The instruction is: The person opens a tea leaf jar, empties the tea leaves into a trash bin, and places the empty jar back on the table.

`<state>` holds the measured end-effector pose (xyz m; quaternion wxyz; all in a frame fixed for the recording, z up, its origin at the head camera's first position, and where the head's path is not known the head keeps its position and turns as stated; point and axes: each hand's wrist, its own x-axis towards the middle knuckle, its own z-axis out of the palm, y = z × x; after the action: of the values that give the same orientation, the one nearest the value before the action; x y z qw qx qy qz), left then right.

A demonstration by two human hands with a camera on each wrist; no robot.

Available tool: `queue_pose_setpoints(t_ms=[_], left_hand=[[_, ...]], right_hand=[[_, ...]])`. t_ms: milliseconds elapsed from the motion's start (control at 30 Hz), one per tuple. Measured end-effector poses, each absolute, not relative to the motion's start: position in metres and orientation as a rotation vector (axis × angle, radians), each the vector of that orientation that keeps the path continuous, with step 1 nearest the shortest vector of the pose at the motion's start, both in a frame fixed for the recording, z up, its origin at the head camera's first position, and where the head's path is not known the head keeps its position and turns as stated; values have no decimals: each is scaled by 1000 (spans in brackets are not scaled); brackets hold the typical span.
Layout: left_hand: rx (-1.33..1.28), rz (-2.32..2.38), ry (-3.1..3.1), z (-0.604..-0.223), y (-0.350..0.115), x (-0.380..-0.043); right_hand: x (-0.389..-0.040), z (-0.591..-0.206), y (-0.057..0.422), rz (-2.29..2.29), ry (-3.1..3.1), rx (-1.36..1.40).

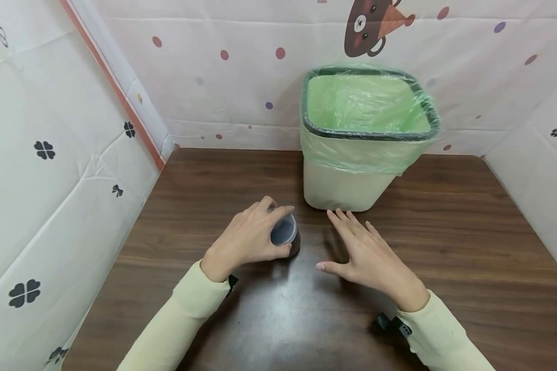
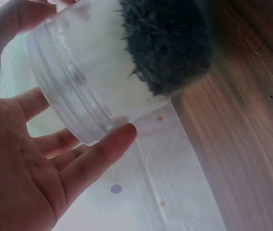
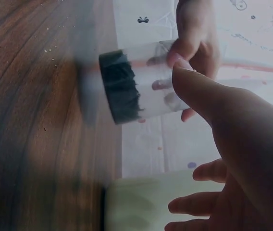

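Over the desk (image 1: 278, 319), the right hand (image 1: 359, 252) extends forward, fingers straight, thumb spread, free of any object. To its left, the left hand (image 1: 250, 234) arches down, fingers and thumb gripping the rim of a clear jar (image 1: 284, 232) with a dark layer at its base. Beyond the hands stands a lined bin (image 1: 343, 185); past the left hand, wall-cloth script (image 3: 256, 44) is too blurred to read.

Jar (image 2: 95, 72): clear smooth plastic by the look, glossy, ridged near the mouth. Dark layer (image 2: 167, 48) at its base: rough, fibrous, ragged-edged. Table (image 1: 241, 172): brown wood grain, semi-gloss, glare at 6 o'clock from jar. Bin (image 1: 339, 185), 1 to 2 o'clock: smooth matt plastic; liner (image 1: 357, 154) thin, crinkled, shiny film. Wall sheet (image 1: 255, 82), 12 o'clock: creased, low sheen. Sleeves (image 1: 176, 314), 8 and 4: matt cloth.
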<state>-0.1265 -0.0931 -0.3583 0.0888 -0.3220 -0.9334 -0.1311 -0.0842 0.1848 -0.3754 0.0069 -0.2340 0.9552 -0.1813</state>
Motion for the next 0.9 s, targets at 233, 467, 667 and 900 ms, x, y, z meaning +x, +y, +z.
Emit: queue_pose_setpoints(t_ms=[233,467,667,900], left_hand=[[-944,-460,-2734,-357,-93,-125],[-958,-512,-2714,-355,-92,-124],[-964,-628,-2707,-355,-91,-123],[-1005,-667,-2707,-354,-90,-122]], right_hand=[[-85,-376,182,-561,2990,-769],[-84,-377,178,-568,3013,-814],[-84,-377,176,-592,3068,-871],[-86,-376,170,-725,3072,-994]])
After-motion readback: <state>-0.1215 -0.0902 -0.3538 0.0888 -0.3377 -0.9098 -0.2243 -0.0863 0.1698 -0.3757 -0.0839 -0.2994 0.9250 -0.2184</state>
